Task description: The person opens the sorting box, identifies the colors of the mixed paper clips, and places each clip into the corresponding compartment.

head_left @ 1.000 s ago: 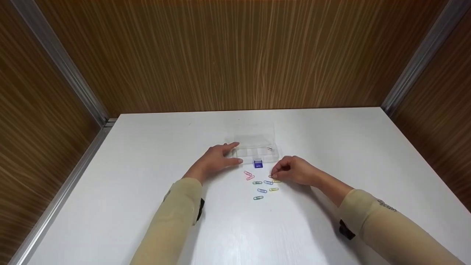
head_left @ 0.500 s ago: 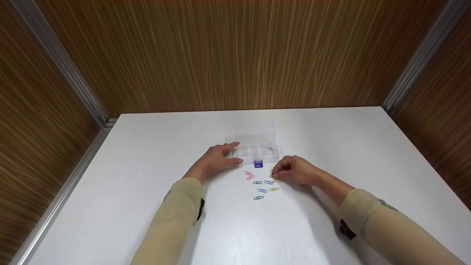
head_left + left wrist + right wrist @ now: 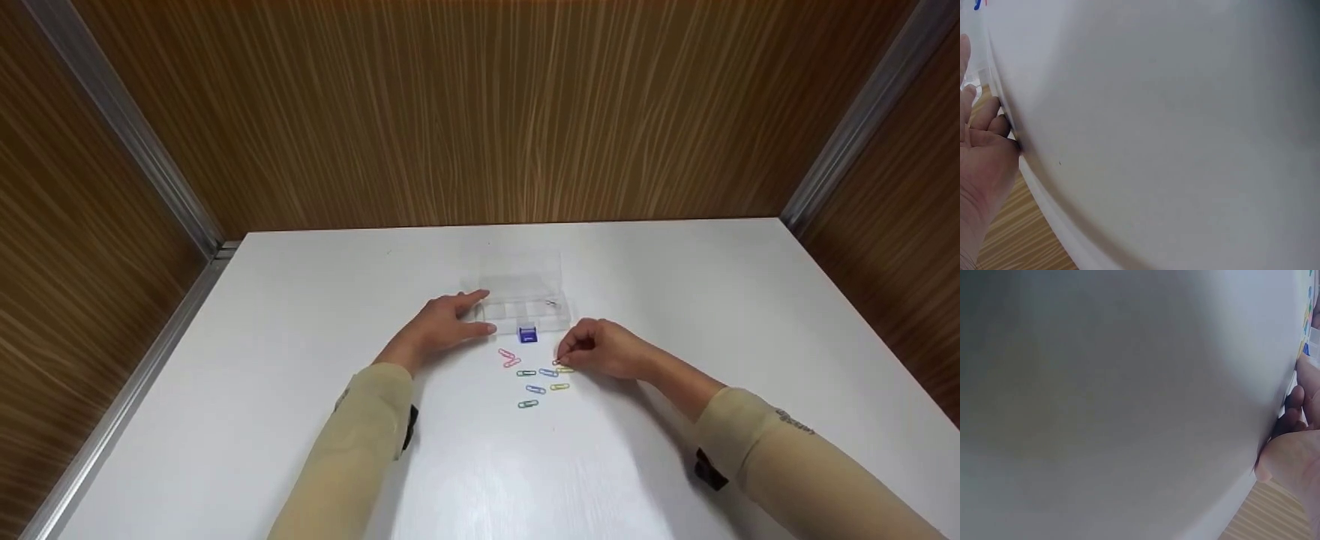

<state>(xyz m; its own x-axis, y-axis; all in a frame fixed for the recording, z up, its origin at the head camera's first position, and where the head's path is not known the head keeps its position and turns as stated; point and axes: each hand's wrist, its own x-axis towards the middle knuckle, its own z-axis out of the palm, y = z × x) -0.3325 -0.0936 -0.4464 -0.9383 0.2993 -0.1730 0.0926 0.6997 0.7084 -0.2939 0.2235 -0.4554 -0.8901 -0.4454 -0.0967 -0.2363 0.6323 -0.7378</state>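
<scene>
paper clips on a white table (image 3: 480, 465): wire loops, two pink clips (image 3: 511, 363) angled in a v, two green clips (image 3: 528, 404), two blue clips (image 3: 535, 389), two yellow clips (image 3: 559, 387); all lay flat. one further small clip (image 3: 556, 362), reddish, showed at the right fingertips.

hard to make out: the small clip was mostly covered by the fingers. the upper yellow clip lay against or just beside the right thumb; contact could not be told. dark pieces (image 3: 551, 304) in the right-hand compartment of the clear plastic box (image 3: 553, 325) were too small to identify. the raised lid (image 3: 520, 266) barely stood out from the table. both wrist views were mostly tabletop, the hands cut off at the edges.

positions: the loose clips lay in front of the box and its blue latch (image 3: 528, 335), left of the right hand (image 3: 604, 349), which pinched the small clip. the left hand (image 3: 439, 324) had thumb and forefinger spread apart at the box's left end, well clear of the right.
</scene>
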